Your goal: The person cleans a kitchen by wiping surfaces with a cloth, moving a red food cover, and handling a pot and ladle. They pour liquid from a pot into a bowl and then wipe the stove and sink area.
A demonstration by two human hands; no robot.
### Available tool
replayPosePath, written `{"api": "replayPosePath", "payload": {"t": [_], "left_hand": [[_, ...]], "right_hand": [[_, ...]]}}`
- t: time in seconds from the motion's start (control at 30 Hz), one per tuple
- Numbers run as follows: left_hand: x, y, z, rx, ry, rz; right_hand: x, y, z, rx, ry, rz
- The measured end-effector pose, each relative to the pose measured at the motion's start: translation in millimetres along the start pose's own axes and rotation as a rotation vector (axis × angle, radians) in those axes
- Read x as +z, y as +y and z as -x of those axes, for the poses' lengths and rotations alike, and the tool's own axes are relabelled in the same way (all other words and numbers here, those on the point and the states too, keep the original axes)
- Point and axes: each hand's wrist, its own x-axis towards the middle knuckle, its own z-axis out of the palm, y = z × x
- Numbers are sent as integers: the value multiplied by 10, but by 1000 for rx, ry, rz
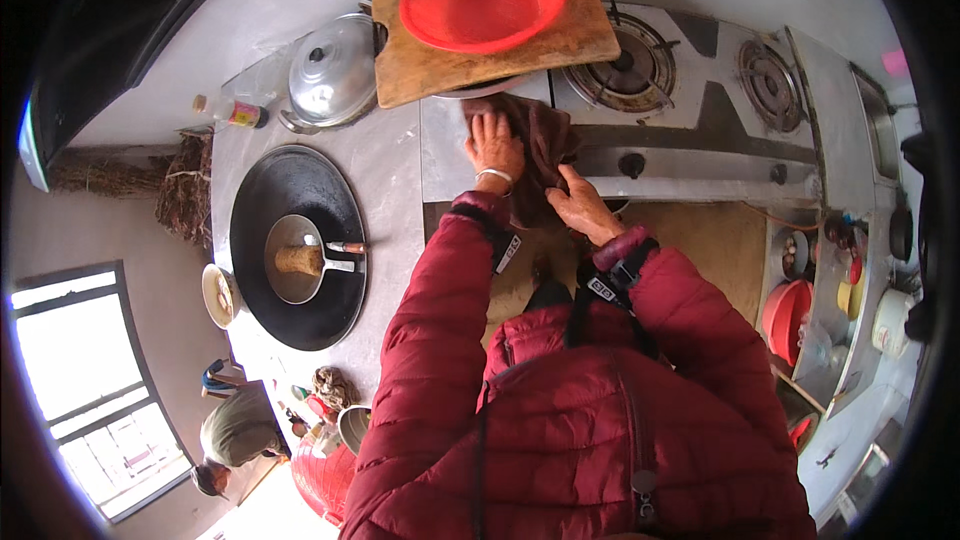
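A brown cloth (546, 140) lies on the counter just left of the gas stove (640, 150), draped down over the front edge. My left hand (494, 152) rests flat on it, fingers stretched out. At the stove's front edge, my right hand (585, 208) has its thumb and fingers closed at the cloth's lower right side, partly hidden by the folds. Above the cloth sits a wooden cutting board (395, 68), bearing a red plastic colander (482, 5). Under the board, the rim of a pale round dish (482, 90) peeks out.
Left on the counter is a black wok (345, 315), holding a metal ladle (285, 285) and a straw-coloured brush (298, 260). Behind it stand a lidded silver pot (335, 75) and a bottle (232, 112). Shelves with a red basin (787, 320) are at right. Another person (240, 425) bends at lower left.
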Motion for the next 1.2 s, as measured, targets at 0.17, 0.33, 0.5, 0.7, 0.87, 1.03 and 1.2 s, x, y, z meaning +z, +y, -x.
{"api": "replayPosePath", "payload": {"t": [0.17, 0.33, 0.5, 0.7, 0.87, 1.03, 1.2], "left_hand": [[20, 52, 178, 321, 36, -127], [-127, -84, 1021, 490, -35, 121], [-375, -217, 1581, 120, -365, 692], [-736, -215, 1581, -262, -287, 1145], [-974, 357, 1834, -609, -805, 1520], [-798, 1672, 1968, -368, -1352, 1718], [-460, 3096, 2163, -51, -1083, 1198]], "right_hand": [[-126, 30, 362, 128, -87, -127], [-380, -14, 922, -59, -255, -116], [-778, -9, 1375, 157, -279, -598], [-1229, -168, 1328, 78, -100, -762], [-1694, -353, 1517, -113, -6, -787], [-2346, -1, 2004, -380, -3, -727], [-3063, 1098, 2678, -257, 347, -387]]}}
